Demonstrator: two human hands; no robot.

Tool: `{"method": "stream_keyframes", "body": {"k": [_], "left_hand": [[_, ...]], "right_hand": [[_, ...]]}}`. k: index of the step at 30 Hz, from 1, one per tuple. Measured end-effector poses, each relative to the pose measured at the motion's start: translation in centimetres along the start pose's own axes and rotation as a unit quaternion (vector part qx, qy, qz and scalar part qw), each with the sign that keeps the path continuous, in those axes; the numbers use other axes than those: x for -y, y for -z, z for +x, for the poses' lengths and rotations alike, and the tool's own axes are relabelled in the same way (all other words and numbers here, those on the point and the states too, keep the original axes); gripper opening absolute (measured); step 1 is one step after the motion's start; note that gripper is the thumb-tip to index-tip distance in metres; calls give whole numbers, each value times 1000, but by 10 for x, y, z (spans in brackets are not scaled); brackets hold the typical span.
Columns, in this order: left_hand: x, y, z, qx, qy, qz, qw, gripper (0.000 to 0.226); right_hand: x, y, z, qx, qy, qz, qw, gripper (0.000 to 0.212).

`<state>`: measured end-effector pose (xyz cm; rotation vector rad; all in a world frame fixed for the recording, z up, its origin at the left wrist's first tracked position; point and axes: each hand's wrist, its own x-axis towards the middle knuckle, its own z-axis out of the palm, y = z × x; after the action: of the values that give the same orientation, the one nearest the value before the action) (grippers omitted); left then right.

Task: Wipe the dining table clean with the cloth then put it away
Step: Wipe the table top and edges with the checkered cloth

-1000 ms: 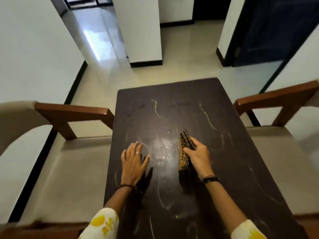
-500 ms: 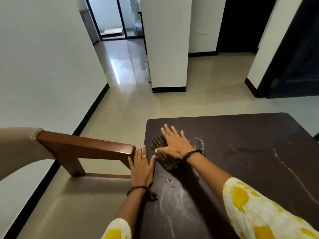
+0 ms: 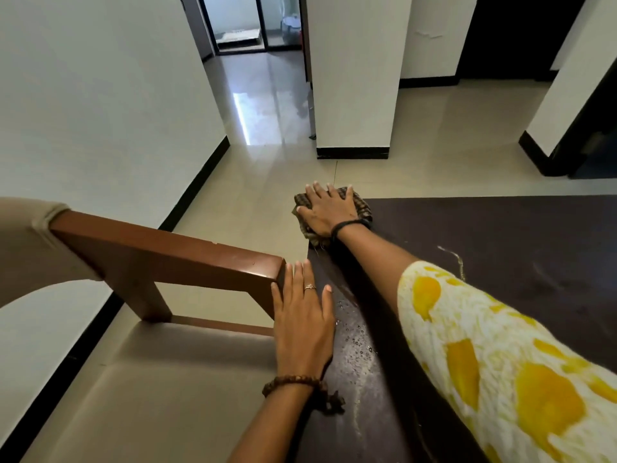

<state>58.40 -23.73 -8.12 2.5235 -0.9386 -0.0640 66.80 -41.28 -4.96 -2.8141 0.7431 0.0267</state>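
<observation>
The dark brown dining table [image 3: 500, 255] fills the right half of the head view. A brown checked cloth [image 3: 362, 208] lies on its far left corner, partly over the edge. My right hand [image 3: 329, 210] presses flat on the cloth with fingers spread. My left hand [image 3: 305, 324] rests flat on the table's left edge, fingers straight, holding nothing. Water drops and a pale streak [image 3: 452, 255] show on the tabletop.
A chair with a brown wooden armrest [image 3: 167, 259] and beige seat [image 3: 167, 389] stands tight against the table's left side. Beyond the table are glossy floor tiles, a white pillar [image 3: 354, 95] and a corridor leading to a doorway.
My right hand has pushed the cloth from the table's middle out to the far left corner. My left hand has slid to the table's left edge. The view has turned left.
</observation>
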Motion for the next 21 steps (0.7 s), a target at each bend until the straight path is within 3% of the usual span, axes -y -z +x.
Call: {"method": "stream_keyframes", "body": {"k": [5, 8, 11, 14, 17, 21], "left_hand": [[1, 2, 2, 8, 6, -16, 1000, 82], [1, 4, 2, 9, 11, -20, 1000, 82], [-4, 4, 1, 3, 12, -5, 1000, 84], [-6, 5, 2, -9, -3, 14, 1000, 82], [-7, 5, 1, -16, -24, 8, 1000, 73], [-5, 6, -2, -56, -43, -65, 995, 65]], "right_hand": [[-10, 3, -8, -6, -8, 16, 1000, 56], [-51, 10, -27, -25, -30, 6, 999, 55], [-109, 21, -41, -48, -125, 17, 991, 54], [-126, 23, -45, -48, -208, 15, 977, 54], [-96, 16, -41, -42, -181, 15, 982, 54], [-24, -4, -46, -33, -62, -7, 998, 70]]}}
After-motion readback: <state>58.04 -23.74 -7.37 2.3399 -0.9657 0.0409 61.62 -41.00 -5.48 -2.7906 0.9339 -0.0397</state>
